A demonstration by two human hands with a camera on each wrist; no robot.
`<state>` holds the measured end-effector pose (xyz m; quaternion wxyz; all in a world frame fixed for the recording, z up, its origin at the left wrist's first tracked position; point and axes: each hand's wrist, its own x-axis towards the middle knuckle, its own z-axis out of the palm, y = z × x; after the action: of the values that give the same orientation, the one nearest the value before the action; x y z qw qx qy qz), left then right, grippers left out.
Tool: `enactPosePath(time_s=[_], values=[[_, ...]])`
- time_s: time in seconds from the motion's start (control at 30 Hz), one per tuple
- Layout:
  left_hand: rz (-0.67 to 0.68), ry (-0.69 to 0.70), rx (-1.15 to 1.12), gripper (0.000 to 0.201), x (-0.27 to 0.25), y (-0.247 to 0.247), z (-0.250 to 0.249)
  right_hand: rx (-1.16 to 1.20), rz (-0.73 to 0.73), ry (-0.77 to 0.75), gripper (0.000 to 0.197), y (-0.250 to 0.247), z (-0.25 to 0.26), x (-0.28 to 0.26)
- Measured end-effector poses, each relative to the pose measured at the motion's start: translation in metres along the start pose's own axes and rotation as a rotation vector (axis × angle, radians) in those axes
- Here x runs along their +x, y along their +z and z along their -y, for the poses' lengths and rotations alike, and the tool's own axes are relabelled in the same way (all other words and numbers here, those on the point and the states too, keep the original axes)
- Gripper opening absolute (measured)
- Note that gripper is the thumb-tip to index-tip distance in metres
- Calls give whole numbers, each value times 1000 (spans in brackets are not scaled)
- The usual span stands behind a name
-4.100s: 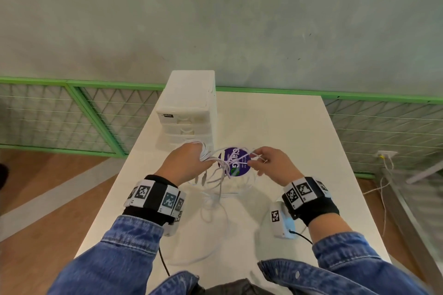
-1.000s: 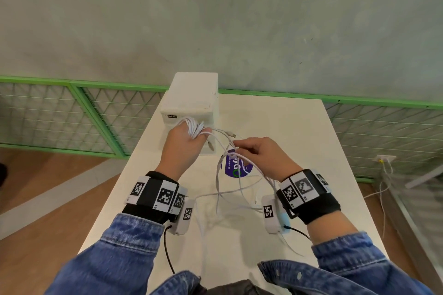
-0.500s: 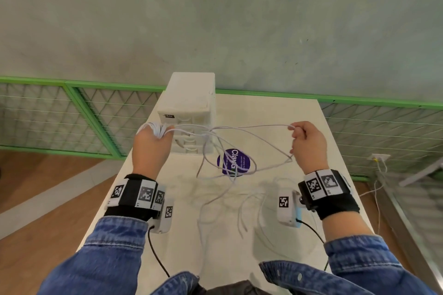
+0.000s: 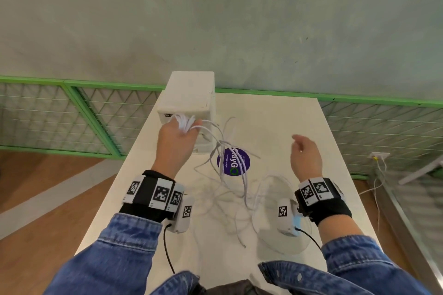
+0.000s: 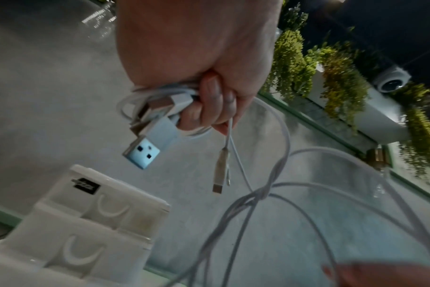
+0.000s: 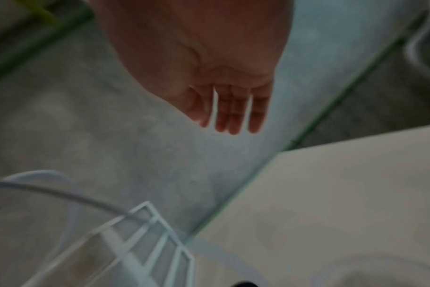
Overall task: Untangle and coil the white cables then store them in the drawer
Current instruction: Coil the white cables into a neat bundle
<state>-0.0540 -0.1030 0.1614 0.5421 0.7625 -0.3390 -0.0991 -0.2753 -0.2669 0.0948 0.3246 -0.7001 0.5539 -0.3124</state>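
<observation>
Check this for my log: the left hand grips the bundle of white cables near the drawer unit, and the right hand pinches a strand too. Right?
Not quite. The right hand holds nothing; the right wrist view shows its fingers straight and empty. The left hand does grip the white cables by the drawer unit.

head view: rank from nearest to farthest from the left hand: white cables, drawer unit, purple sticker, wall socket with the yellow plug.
1. white cables: bunched in the left hand itself.
2. drawer unit: just beyond the knuckles, at the table's far left.
3. purple sticker: on the table, between the hands.
4. wall socket: off the table, far right.
</observation>
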Motion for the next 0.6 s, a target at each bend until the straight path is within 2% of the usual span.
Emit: enactPosePath(time_s=[0.03,0.1,0.2,0.37,0.43,0.5,0.6], values=[[12,40,-4,28,-2,5,-3,77,-18,-106,23,-1,18,-6],[36,103,18,30,-5,12,-7,154,140,-218,25,-1,55,-18],[61,110,33,27,-7,18,-12,-29,450,-245,41,9,88,-33],[112,105,56,29,-10,20,-12,-112,588,-275,24,24,88,-40],[123,89,62,27,-10,19,-9,-121,572,-297,21,23,87,-38],[124,87,78,26,-9,16,-5,-85,471,-300,19,23,85,-34],[109,117,129,32,-8,11,2,104,345,-258,16,24,84,-30]])
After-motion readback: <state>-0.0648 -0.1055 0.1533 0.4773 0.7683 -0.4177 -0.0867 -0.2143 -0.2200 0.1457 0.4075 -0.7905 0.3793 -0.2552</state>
